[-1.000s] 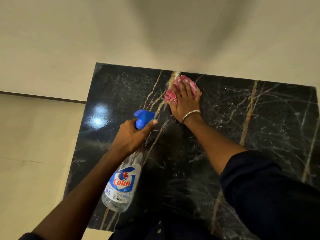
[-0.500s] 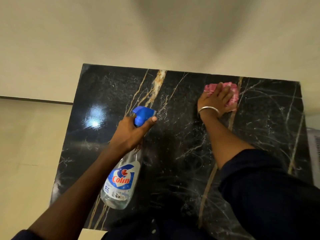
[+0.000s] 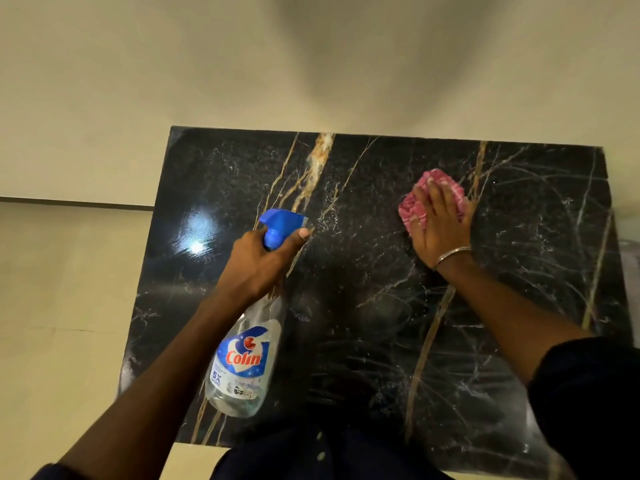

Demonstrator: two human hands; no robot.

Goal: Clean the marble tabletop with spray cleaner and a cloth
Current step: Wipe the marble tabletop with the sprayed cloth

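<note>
As a person leans over the black marble tabletop (image 3: 363, 265), veined in gold and white, the right hand (image 3: 440, 223) lies flat with fingers straight, pressing a bunched pink cloth (image 3: 410, 207) onto the stone toward its far right. The left hand (image 3: 259, 261) is curled round the neck of a clear spray bottle (image 3: 242, 362), just under its blue trigger head, held over the slab's near left. The cloth looks soft and light, apt to crumple and slide, so a broad palm press suits it. The bottle seems smooth plastic, best gripped at the neck; how full it is cannot be told. The polished stone appears hard and slick, with a ceiling-light glare (image 3: 195, 237) at left. A metal bangle (image 3: 453, 252) rings the right wrist, and a pale wall (image 3: 173, 81) lies beyond.
</note>
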